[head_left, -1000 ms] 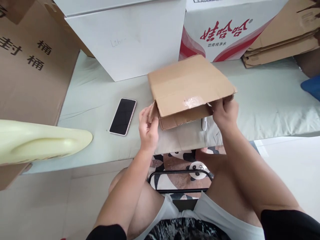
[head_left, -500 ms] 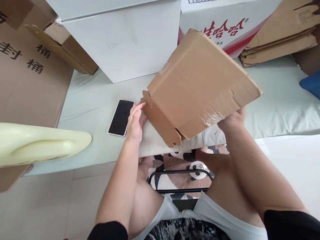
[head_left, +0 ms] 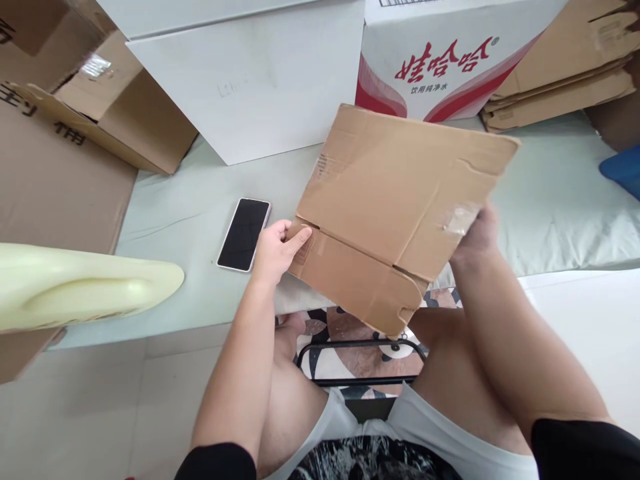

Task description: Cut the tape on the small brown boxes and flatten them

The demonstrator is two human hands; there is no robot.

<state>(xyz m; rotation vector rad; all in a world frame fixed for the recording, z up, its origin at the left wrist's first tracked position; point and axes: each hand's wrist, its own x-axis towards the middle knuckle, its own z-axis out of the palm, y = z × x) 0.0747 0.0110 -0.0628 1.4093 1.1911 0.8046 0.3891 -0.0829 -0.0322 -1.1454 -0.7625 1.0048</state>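
Pale green cloth covers the table, and along its far side stand a tall white carton and, just to its right, a white-and-red carton with large red characters. Farther right, flattened brown cardboard is piled in layers, with part of a blue object at the edge of view. On the left, a brown box sits beside a big cardboard panel with black characters, and a smooth pale yellow object juts in from the side.

Between the person's hands is a creased cardboard piece, tilted above the front part of the table — its flap hangs past the edge, over a panda-patterned mat. The left hand pinches the flap's left corner, thumb on top near a small printed mark, the other fingers mostly hidden underneath. The right hand is at the opposite edge, just by a shiny strip of tape; its fingers go out of sight behind the board and the hand is blurred, so I cannot tell whether they are clamped. A dark-screened phone lies flat on the cloth, just beside the left hand.
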